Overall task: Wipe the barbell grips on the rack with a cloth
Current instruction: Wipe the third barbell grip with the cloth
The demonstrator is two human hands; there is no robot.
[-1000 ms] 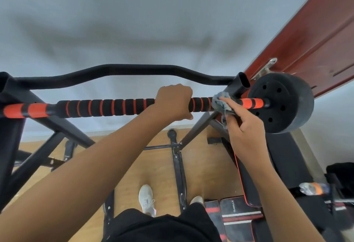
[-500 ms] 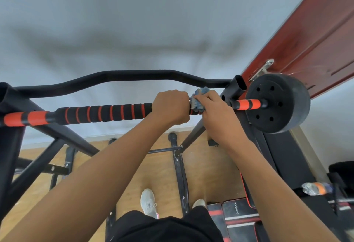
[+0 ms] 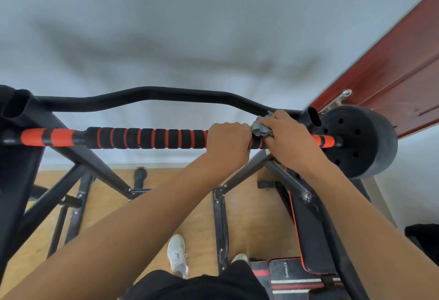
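Since a moment ago the right hand (image 3: 288,141) has stayed bunched over the grey cloth (image 3: 260,128) on the barbell grip (image 3: 152,137), pressed up beside the left hand (image 3: 226,140), where a second back it sat nearer the weight plate (image 3: 358,140). The cloth lies on the bar between the two hands, left of the plate, held under the right hand's curled fingers (image 3: 275,121), while the left hand's fingers wrap the foam grip. Most of the cloth is hidden beneath that hand, and the bar's left end is cut off behind the rack (image 3: 14,157).
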